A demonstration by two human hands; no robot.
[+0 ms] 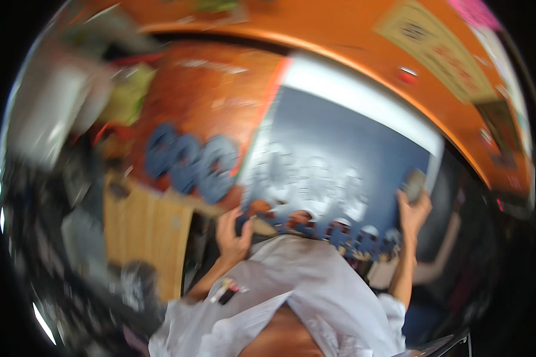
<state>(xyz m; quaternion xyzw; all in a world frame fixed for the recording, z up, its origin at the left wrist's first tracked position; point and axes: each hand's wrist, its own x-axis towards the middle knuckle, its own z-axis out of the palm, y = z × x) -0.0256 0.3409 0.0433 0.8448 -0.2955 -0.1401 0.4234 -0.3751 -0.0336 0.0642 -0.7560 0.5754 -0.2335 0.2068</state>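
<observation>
A dark blue sheet (351, 131) lies on a white board (333, 74) in front of me, with shiny raised or wrinkled marks across its nearer part. My right hand (415, 209) is at the sheet's right side, fingers closed round a grey-brown rounded block (415, 183). At the near left corner, my left hand (234, 237) has thumb and fingers curled about a small dark blue piece (242, 224), blurred by motion. Between the hands, several blue ring-like cut pieces (339, 233) line the near edge. Three larger blue ring-shaped pieces (217, 169) overlap on the orange surface to the left.
An orange panel (339, 30) curves along the far side, bearing a yellow printed strip (435, 50) and a small red item (407, 75). A wooden box or board (143, 232) stands at the left. Plastic bags (47, 113) and clutter fill the far left.
</observation>
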